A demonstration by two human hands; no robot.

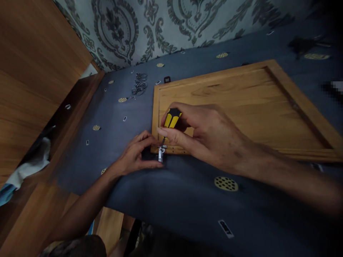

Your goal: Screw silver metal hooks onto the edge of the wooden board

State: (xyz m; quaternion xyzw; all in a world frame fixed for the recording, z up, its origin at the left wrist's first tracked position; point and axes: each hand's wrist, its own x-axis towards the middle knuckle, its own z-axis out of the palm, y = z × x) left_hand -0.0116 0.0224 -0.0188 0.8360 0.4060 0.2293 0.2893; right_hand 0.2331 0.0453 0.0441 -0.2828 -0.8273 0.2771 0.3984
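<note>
A wooden cabinet door (pixel 241 96) lies flat on a dark blue patterned cloth (pixel 171 200). My right hand (pixel 209 137) is closed round a screwdriver with a yellow and black handle (pixel 172 118), its tip pointing down at the door's near left corner. There a small metal hinge piece (pixel 161 154) sits against the door's edge. My left hand (pixel 136 153) pinches this metal piece, thumb and fingers on either side of it.
Several metal hinges (pixel 139 85) lie in a heap on the cloth beyond the door's left end. A wooden cabinet (pixel 32 71) stands at the left, with a white rag (pixel 32 164) on its dark ledge. Patterned wallpaper (pixel 150 25) runs behind.
</note>
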